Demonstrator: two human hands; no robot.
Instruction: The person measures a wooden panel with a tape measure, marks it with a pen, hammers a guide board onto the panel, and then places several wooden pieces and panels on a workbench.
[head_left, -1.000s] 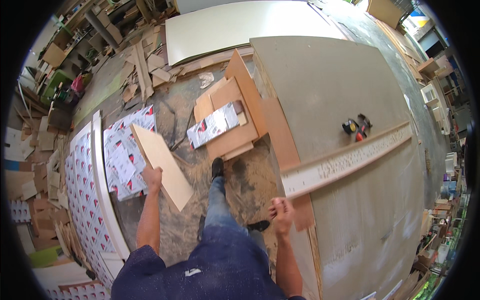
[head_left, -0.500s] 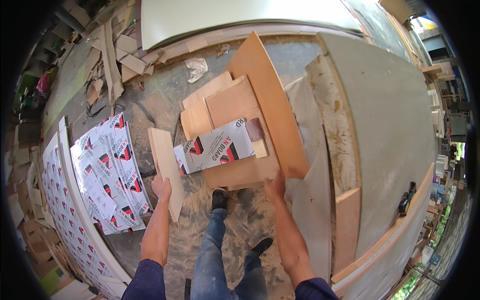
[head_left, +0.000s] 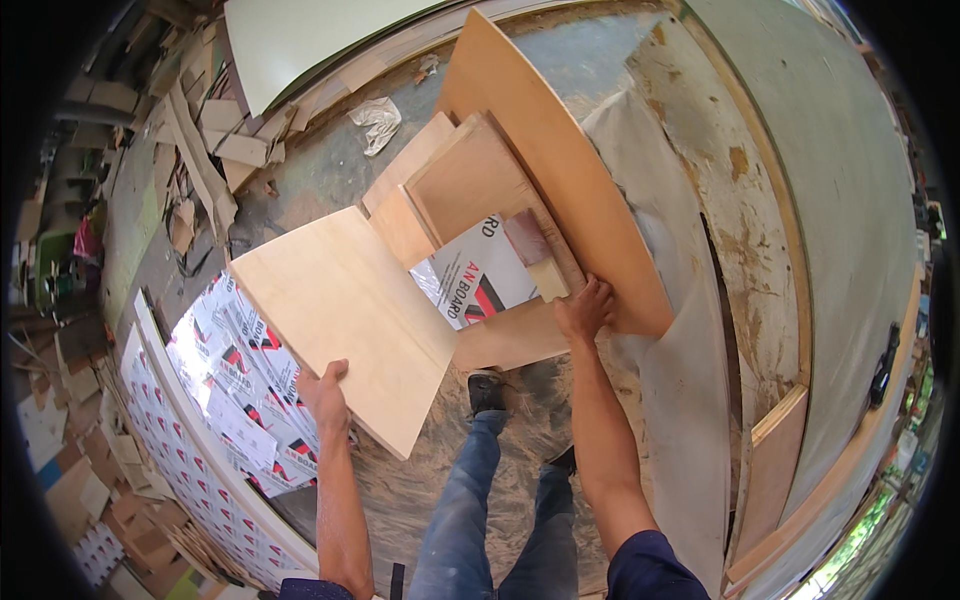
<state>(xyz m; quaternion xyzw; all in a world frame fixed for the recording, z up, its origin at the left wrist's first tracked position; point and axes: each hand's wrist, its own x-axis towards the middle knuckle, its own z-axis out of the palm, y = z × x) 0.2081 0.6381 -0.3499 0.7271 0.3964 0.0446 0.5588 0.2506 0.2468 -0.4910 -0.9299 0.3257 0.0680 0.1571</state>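
Note:
My left hand (head_left: pixel 325 397) is closed on the near left edge of a pale plywood panel (head_left: pixel 345 325), its thumb over the face. That panel is tilted, its broad face turned up, and covers part of the stack of wooden boards. My right hand (head_left: pixel 585 308) grips the near right corner of a plywood board (head_left: pixel 515 335) in the stack, fingers over the edge. On the stack lie a printed white film-covered board (head_left: pixel 470 270), a small pale block (head_left: pixel 547 281) and a reddish-brown block (head_left: pixel 526 237). A large orange-brown sheet (head_left: pixel 550 130) stands tilted along the stack's right side.
Film-covered boards (head_left: pixel 235 350) lie at the left beside a long printed panel (head_left: pixel 190 440). A crumpled white bag (head_left: pixel 376 124) and wood offcuts (head_left: pixel 200 150) lie on the dusty floor. A big grey-green panel (head_left: pixel 820 180) stands at the right.
The plywood panel in my left hand has turned from nearly edge-on to showing its broad face. My right hand has moved onto the stack's near right corner and taken hold there.

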